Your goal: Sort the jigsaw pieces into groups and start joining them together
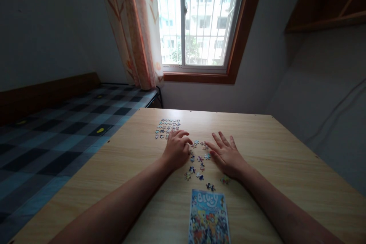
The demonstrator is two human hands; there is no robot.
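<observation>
Left bare hand (177, 148), loosely curled, contents I cannot tell; right bare hand (227, 155) spread wide; small multicoloured jigsaw pieces (200, 158) between; pale wood-grained tabletop (281, 152) reaching rightward to its edge (315, 156).

The tabletop (271, 148) is pale honey-coloured wood with a faint streaked grain and small dark dots along its edges. The rowed puzzle pieces (169, 121) towards its far left corner look speckled blue and white to me. The loose pieces (207, 156) across its middle mix light blue, pink, yellow and navy. At the near edge, the picture card (210, 217) is sky blue, with white lettering above a crowd in yellow, orange and dark tones. Beyond the left edge, the bedsheet (74, 126) is checked black and grey-blue; past the far edge, the cream curtain (137, 26) carries orange tulips.
</observation>
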